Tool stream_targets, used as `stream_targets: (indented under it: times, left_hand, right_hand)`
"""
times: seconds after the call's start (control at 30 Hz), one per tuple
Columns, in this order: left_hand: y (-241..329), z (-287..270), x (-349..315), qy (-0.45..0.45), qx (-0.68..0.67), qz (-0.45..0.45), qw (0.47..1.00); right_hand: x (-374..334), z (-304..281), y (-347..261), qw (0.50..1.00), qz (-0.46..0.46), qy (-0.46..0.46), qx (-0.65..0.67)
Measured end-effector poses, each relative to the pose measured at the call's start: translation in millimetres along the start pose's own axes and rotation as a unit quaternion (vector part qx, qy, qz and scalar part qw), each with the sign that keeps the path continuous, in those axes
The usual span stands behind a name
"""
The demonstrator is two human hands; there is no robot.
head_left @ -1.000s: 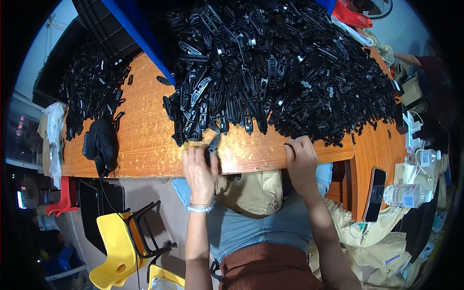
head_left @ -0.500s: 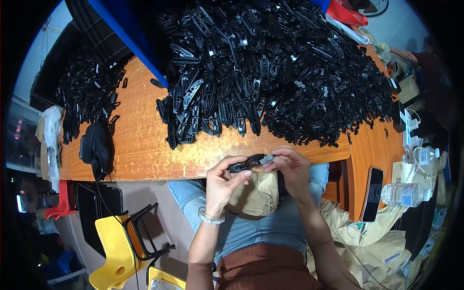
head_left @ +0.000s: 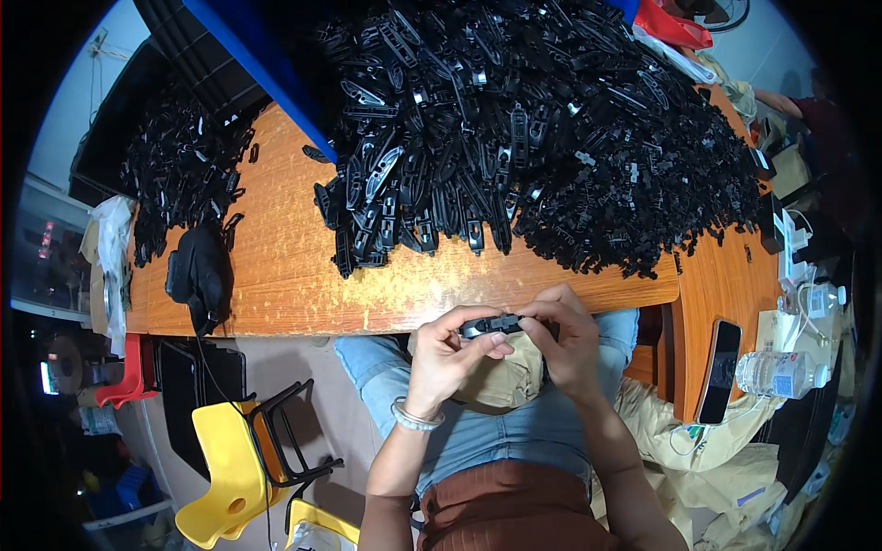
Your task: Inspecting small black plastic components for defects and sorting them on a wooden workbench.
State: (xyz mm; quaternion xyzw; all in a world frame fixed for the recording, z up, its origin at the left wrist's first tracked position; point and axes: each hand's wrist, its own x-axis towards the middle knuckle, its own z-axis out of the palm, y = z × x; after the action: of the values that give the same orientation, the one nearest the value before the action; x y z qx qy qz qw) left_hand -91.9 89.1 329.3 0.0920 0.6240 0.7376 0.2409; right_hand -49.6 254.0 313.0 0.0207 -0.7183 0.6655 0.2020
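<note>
Just off the table's front edge, over my lap, both hands meet at a small black plastic part. My left hand pinches its left end between thumb and fingers, a bracelet on that wrist. At the part's right end my right hand is closed, thumb and fingers pressed against it; fingers cover much of that end. On the table lies a big heap of long black plastic parts, and to its right a heap of smaller black pieces.
A blue bin edge leans over the wooden table. At left are more black parts and a black bag-like thing. A phone and a water bottle are at right; a yellow chair stands lower left.
My right hand has come closer to my left along the part, and the light grey piece at its right end no longer shows. The whole view has shifted slightly.
</note>
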Motion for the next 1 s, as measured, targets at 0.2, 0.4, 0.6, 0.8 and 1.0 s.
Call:
stream_targets:
  times: [0.2,0.4,0.6,0.8,1.0]
  left_hand:
    - [-3,-2,-1,-0.012,-0.008,0.016,1.0]
    - [-6,-4,-3,0.008,-0.031,-0.009,0.999]
    - [-8,-8,-6,-0.005,0.046,0.01,0.999]
    - [-9,-18,-9,-0.027,0.098,0.016,0.995]
    - [12,-34,38,0.136,0.379,0.274,0.873]
  right_hand:
    - [-6,6,1,0.999,0.04,0.008,0.02]
    - [-6,7,4,0.993,-0.038,-0.001,-0.114]
    - [-16,4,14,0.979,0.169,-0.097,0.058]
    - [-27,8,25,0.963,0.2,-0.107,0.143]
    - [-17,1,21,0.983,0.075,-0.144,-0.089]
